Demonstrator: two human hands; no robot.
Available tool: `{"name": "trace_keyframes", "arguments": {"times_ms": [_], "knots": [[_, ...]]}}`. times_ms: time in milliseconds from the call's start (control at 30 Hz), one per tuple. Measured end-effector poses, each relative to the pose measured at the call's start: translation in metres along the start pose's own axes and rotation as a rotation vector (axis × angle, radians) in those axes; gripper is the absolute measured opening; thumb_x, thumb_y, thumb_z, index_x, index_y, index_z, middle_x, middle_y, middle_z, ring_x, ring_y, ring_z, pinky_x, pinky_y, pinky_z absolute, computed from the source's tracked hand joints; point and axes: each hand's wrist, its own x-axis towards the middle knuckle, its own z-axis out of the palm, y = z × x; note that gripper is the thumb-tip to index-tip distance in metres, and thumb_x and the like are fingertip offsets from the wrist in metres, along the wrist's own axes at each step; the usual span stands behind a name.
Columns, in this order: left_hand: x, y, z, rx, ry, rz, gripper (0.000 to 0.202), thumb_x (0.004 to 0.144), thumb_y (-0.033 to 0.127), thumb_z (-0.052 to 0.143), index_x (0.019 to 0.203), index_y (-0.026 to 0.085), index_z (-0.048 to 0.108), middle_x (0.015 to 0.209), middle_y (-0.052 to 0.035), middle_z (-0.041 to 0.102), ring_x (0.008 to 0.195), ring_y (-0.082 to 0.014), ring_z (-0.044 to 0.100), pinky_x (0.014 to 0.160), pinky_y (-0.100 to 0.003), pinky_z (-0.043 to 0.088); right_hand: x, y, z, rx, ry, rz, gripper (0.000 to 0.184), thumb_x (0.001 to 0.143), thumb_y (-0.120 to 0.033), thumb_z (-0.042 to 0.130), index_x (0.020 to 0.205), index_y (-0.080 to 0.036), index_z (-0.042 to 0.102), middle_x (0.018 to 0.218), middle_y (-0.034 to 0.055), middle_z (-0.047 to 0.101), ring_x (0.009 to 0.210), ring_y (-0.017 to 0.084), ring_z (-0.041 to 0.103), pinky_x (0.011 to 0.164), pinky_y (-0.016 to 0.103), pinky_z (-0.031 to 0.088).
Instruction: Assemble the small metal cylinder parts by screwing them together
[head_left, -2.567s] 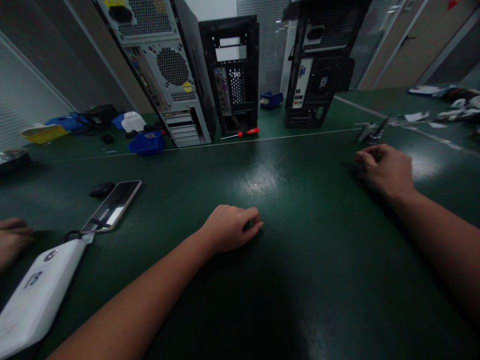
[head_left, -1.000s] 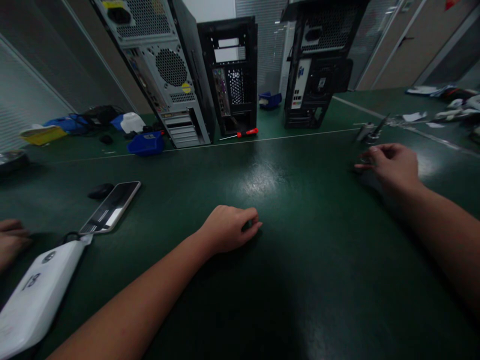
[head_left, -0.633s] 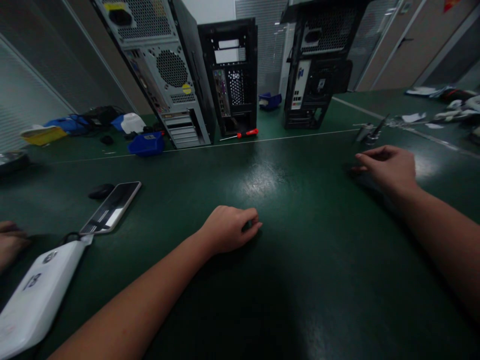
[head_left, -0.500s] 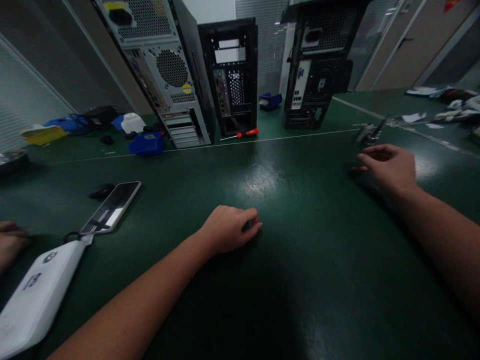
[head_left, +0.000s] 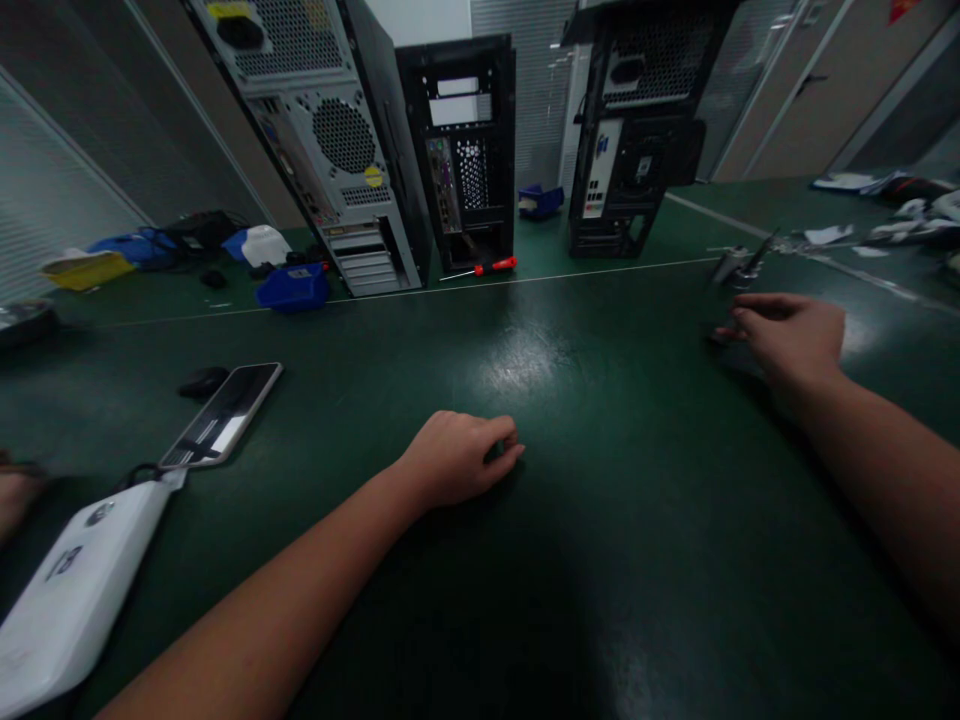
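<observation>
Nothing is picked up yet: the left hand (head_left: 457,458) rests curled and empty mid-table, while the right hand (head_left: 787,335), fingers bent near the table's right edge, touches something small (too dark to identify) beside metal tools (head_left: 739,266).

I face a wide dark green table (head_left: 615,600) with a bright patch of overhead light shining near its middle. A thin pale line (head_left: 600,272) runs across it farther off. Beyond, to my left, the wall (head_left: 60,170) is grey with fine horizontal slats. To the far right stand beige panels (head_left: 825,90) and glass partitions (head_left: 739,90).
</observation>
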Motion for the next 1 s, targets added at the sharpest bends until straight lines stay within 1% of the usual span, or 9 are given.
{"name": "trace_keyframes", "arguments": {"times_ms": [100, 267, 400, 500, 567, 767, 867, 1000], "knots": [[-0.0005, 0.0002, -0.0002, 0.007, 0.005, 0.003, 0.020, 0.095, 0.038, 0.048, 0.095, 0.022, 0.061, 0.072, 0.0014, 0.065, 0.059, -0.0131, 0.057, 0.054, -0.025, 0.033, -0.0005, 0.0000, 0.0010, 0.032, 0.005, 0.003, 0.030, 0.078, -0.020, 0.069, 0.108, -0.017, 0.071, 0.097, 0.0104, 0.072, 0.070, 0.016, 0.071, 0.061, 0.023, 0.059], [-0.0011, 0.0002, 0.0000, 0.005, 0.005, 0.005, 0.019, 0.095, 0.038, 0.049, 0.095, 0.023, 0.061, 0.072, 0.0018, 0.065, 0.059, -0.0132, 0.057, 0.054, -0.025, 0.032, -0.0021, -0.0047, 0.0030, 0.156, 0.029, 0.032, 0.028, 0.079, -0.015, 0.069, 0.107, -0.016, 0.070, 0.100, 0.0109, 0.071, 0.075, 0.017, 0.071, 0.069, 0.027, 0.061], [-0.0007, 0.0007, -0.0005, 0.014, 0.009, 0.003, 0.019, 0.095, 0.037, 0.049, 0.095, 0.023, 0.061, 0.072, 0.0018, 0.065, 0.059, -0.0136, 0.058, 0.054, -0.025, 0.033, -0.0052, -0.0095, 0.0010, 0.112, 0.016, 0.036, 0.027, 0.079, -0.017, 0.069, 0.107, -0.016, 0.071, 0.099, 0.0112, 0.071, 0.076, 0.018, 0.072, 0.071, 0.028, 0.061], [-0.0003, 0.0012, -0.0013, 0.013, 0.002, 0.000, 0.019, 0.095, 0.037, 0.049, 0.095, 0.023, 0.061, 0.072, 0.0016, 0.065, 0.060, -0.0134, 0.058, 0.054, -0.025, 0.033, -0.0052, -0.0086, -0.0003, 0.073, -0.010, 0.015, 0.029, 0.079, -0.019, 0.069, 0.109, -0.016, 0.071, 0.099, 0.0110, 0.071, 0.076, 0.018, 0.071, 0.072, 0.030, 0.061], [-0.0001, 0.0015, -0.0018, 0.013, 0.001, -0.003, 0.020, 0.095, 0.037, 0.049, 0.095, 0.023, 0.061, 0.072, 0.0017, 0.065, 0.060, -0.0135, 0.058, 0.054, -0.025, 0.034, -0.0040, -0.0069, 0.0001, 0.065, -0.023, 0.008, 0.030, 0.080, -0.019, 0.068, 0.110, -0.016, 0.071, 0.100, 0.0108, 0.071, 0.075, 0.017, 0.071, 0.072, 0.029, 0.060], [0.0000, 0.0015, -0.0017, 0.017, -0.004, -0.010, 0.020, 0.095, 0.038, 0.048, 0.094, 0.023, 0.061, 0.071, 0.0022, 0.065, 0.059, -0.0137, 0.058, 0.054, -0.025, 0.033, 0.0000, -0.0048, 0.0040, 0.119, -0.013, 0.072, 0.031, 0.083, -0.022, 0.065, 0.113, -0.018, 0.069, 0.102, 0.0107, 0.071, 0.070, 0.015, 0.070, 0.065, 0.026, 0.060], [-0.0001, 0.0013, -0.0008, 0.007, 0.001, -0.008, 0.020, 0.095, 0.038, 0.048, 0.094, 0.023, 0.061, 0.072, 0.0020, 0.065, 0.060, -0.0134, 0.058, 0.054, -0.025, 0.034, 0.0000, -0.0050, 0.0044, 0.098, -0.025, 0.062, 0.032, 0.083, -0.022, 0.065, 0.114, -0.019, 0.069, 0.104, 0.0107, 0.071, 0.070, 0.014, 0.071, 0.066, 0.026, 0.060], [-0.0002, 0.0010, 0.0002, 0.003, 0.010, -0.003, 0.020, 0.095, 0.038, 0.048, 0.094, 0.022, 0.061, 0.072, 0.0015, 0.065, 0.060, -0.0132, 0.058, 0.055, -0.025, 0.034, -0.0027, -0.0092, 0.0033, 0.077, -0.049, 0.043, 0.032, 0.083, -0.020, 0.064, 0.115, -0.018, 0.069, 0.104, 0.0120, 0.071, 0.072, 0.015, 0.071, 0.068, 0.027, 0.060]]}}
